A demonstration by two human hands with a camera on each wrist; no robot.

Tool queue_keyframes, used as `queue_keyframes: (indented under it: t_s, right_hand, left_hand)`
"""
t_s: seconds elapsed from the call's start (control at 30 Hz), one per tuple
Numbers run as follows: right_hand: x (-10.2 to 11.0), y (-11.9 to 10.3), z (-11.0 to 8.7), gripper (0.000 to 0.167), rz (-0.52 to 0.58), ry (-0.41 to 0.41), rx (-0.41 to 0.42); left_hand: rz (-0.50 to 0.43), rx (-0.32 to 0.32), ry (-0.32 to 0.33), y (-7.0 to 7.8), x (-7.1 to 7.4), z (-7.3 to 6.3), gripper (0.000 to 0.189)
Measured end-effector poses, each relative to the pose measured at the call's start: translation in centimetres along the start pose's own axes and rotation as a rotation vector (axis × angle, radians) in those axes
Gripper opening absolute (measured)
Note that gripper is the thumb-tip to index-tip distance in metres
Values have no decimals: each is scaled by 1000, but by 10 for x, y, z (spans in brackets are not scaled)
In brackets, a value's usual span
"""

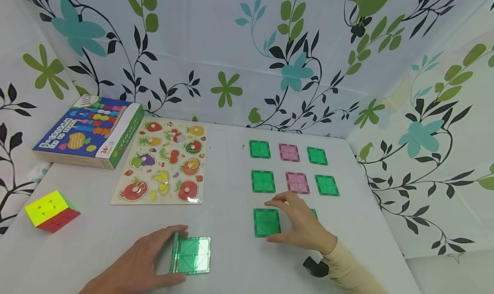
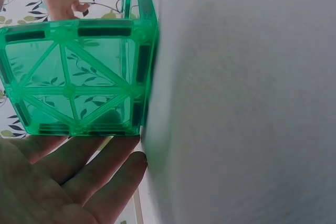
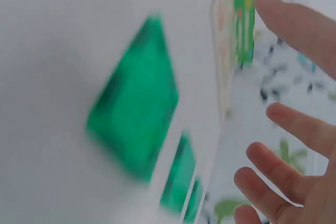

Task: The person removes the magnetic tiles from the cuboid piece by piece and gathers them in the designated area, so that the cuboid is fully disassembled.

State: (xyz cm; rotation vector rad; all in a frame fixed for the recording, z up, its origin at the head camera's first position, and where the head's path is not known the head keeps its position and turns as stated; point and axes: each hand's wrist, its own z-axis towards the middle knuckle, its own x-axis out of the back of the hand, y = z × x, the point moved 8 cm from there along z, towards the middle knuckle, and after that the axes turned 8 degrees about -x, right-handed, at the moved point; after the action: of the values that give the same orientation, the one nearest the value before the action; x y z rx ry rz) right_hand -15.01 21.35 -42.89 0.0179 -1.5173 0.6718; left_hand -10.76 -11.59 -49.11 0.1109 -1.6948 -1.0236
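My left hand (image 1: 133, 259) grips a green magnetic tile (image 1: 174, 254) standing on edge, thumb at its near end and fingertips at its far end. Against its foot a second green tile (image 1: 198, 257) lies flat. The left wrist view shows the standing tile (image 2: 71, 90) close up, with fingers (image 2: 113, 166) along its edge. On the right, my right hand (image 1: 299, 223) arches with thumb and fingers spread beside a flat green tile (image 1: 266, 223). A gap shows between those fingers and the green tile (image 3: 139, 98) in the right wrist view. Another green tile (image 1: 314, 213) is mostly hidden behind the right hand.
Two rows of tiles lie beyond the right hand, pink tiles (image 1: 297, 183) between green ones (image 1: 326, 185). A fruit puzzle board (image 1: 164, 163), a blue game box (image 1: 88, 128) and a yellow-and-red cube (image 1: 52, 210) occupy the left. A black object (image 1: 316, 267) is by the right wrist.
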Motion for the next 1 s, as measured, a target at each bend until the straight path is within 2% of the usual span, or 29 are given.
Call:
queue_keyframes:
  t_s: [0.1, 0.2, 0.37, 0.47, 0.63, 1.0]
  right_hand:
    - [-20, -34, 7, 78, 19, -52, 53]
    - [-46, -65, 13, 76, 23, -128, 83]
    - [-91, -106, 17, 76, -44, -242, 157]
    - [-107, -123, 18, 77, -92, -254, 211]
    - [-119, -139, 21, 75, -153, -222, 260]
    - [-127, -144, 31, 69, -161, -264, 231]
  left_hand:
    - [-5, 11, -29, -1, -1, 0, 96]
    - [-8, 20, -41, -3, -1, 2, 97]
    - [26, -3, -18, -3, 1, 4, 95]
    - [30, -23, 2, -2, 1, 4, 92]
    - [29, -54, 28, 1, 1, 3, 87]
    - [19, -65, 23, 0, 1, 2, 85]
